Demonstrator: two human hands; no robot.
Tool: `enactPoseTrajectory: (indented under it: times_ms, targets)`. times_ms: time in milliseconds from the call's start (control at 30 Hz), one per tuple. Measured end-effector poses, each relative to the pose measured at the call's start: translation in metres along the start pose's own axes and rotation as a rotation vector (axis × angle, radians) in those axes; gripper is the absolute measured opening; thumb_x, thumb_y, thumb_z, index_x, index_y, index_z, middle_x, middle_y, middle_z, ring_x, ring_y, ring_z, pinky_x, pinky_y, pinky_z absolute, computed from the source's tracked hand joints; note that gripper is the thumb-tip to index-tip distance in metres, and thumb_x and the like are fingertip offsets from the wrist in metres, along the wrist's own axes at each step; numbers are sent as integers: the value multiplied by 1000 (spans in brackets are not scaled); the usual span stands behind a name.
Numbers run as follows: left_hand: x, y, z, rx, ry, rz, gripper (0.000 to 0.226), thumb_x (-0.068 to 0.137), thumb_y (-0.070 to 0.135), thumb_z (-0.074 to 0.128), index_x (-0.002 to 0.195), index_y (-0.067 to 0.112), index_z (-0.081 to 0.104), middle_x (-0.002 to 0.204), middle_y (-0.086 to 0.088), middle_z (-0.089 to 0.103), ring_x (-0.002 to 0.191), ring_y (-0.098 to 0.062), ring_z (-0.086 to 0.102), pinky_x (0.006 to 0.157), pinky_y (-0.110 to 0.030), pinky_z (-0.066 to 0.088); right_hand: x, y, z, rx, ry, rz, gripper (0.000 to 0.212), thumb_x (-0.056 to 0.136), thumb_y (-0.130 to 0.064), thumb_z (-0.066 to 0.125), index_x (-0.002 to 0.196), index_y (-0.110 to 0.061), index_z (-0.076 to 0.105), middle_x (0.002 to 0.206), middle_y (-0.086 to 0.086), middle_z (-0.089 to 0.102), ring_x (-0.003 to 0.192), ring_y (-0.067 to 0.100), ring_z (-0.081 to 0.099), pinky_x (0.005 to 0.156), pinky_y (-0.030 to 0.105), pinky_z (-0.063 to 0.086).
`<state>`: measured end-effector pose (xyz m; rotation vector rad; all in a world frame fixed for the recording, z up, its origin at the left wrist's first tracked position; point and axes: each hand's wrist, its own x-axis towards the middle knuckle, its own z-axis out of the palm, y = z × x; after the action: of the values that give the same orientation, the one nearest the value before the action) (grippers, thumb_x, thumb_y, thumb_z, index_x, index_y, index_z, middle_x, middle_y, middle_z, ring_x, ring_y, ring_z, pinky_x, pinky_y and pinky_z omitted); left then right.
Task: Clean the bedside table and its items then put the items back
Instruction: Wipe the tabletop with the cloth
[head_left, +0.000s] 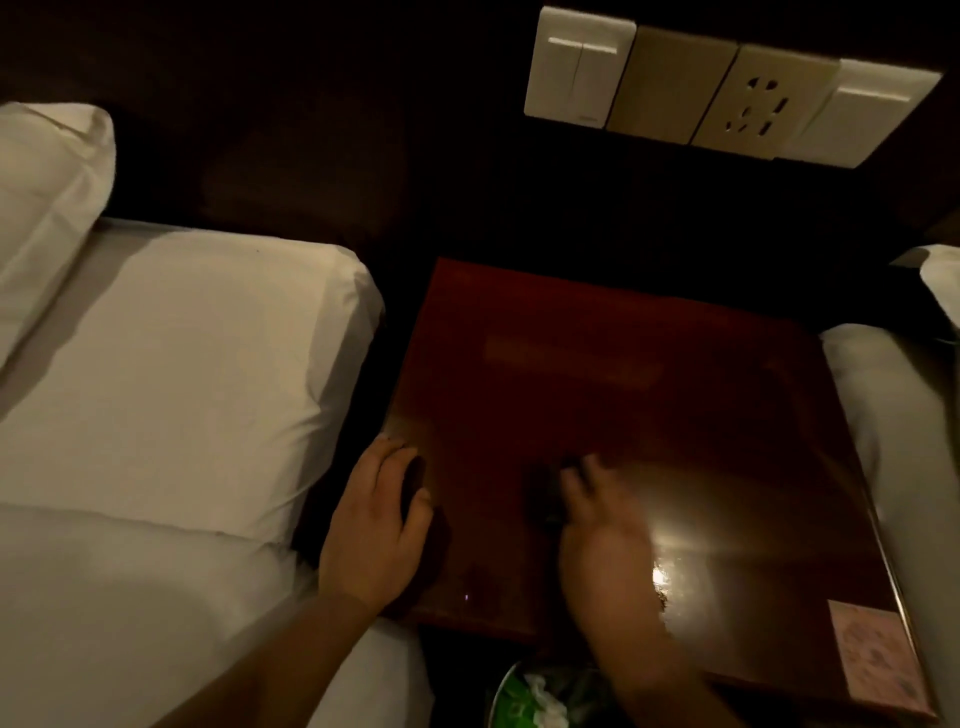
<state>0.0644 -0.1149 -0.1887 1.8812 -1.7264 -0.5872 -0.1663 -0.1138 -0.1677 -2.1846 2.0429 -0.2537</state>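
Observation:
The bedside table (649, 374) has a glossy dark red wooden top and stands between two beds. My left hand (371, 525) lies at the table's front left edge, with its fingers curled over a dark cloth (434, 540). My right hand (605, 545) is blurred and rests low on the front middle of the top, fingers apart. A dark patch (540, 488) sits at its fingertips; I cannot tell whether it is a shadow or an object. No other loose item shows on the top apart from a pink card (872, 657) at the front right corner.
A white-sheeted bed (171, 364) with a pillow (47, 202) is on the left. Another bed's edge (893, 415) is on the right. A switch and socket panel (727, 88) hangs on the dark wall behind. A bin (535, 699) with green and white rubbish stands below the table's front.

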Motion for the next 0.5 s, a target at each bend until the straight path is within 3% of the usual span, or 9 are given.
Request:
enactPoseTrajectory:
  times_ms: [100, 167, 267, 400, 433, 500]
  targets:
    - [0, 6, -11, -317, 8, -160, 42, 92, 36, 42, 129, 22, 57, 142, 1, 52, 139, -16, 43, 109, -30, 35, -32, -92, 17, 113, -78, -368, 43, 71, -20, 62, 113, -22, 72, 130, 5, 64, 117, 26, 62, 95, 37, 52]
    - [1, 8, -23, -510, 10, -281, 29, 96, 33, 44, 120, 31, 62, 134, 7, 59, 130, -10, 51, 109, -29, 38, -36, -117, 22, 186, -106, -470, 41, 78, -26, 57, 118, -25, 68, 133, -1, 61, 119, 25, 58, 93, 32, 51]
    - [-4, 5, -44, -752, -2, -414, 30, 103, 21, 43, 110, 37, 68, 121, 12, 68, 116, -6, 61, 99, -25, 45, -31, -119, 19, 124, -133, -536, 39, 74, -24, 64, 113, -25, 69, 128, -2, 64, 109, 27, 60, 76, 31, 54]
    - [-27, 0, -76, -839, 108, -538, 34, 101, 19, 44, 102, 39, 71, 104, 16, 74, 104, -2, 67, 76, -11, 49, -21, -135, 11, 7, -176, -568, 38, 66, -21, 74, 104, -23, 71, 117, 1, 69, 89, 28, 64, 65, 32, 53]
    - [-35, -3, -84, -811, 156, -543, 36, 102, 20, 44, 98, 43, 72, 102, 17, 74, 101, 0, 67, 74, -10, 49, -19, -144, 8, -21, -205, -532, 41, 62, -21, 78, 103, -24, 72, 114, 2, 70, 85, 28, 64, 63, 33, 54]
    - [-53, -12, -97, -718, 214, -539, 34, 103, 22, 44, 101, 43, 71, 106, 17, 73, 103, -1, 65, 84, -17, 50, -12, -163, 5, -11, -246, -469, 42, 63, -17, 77, 105, -21, 71, 113, 6, 69, 87, 33, 62, 66, 38, 55]
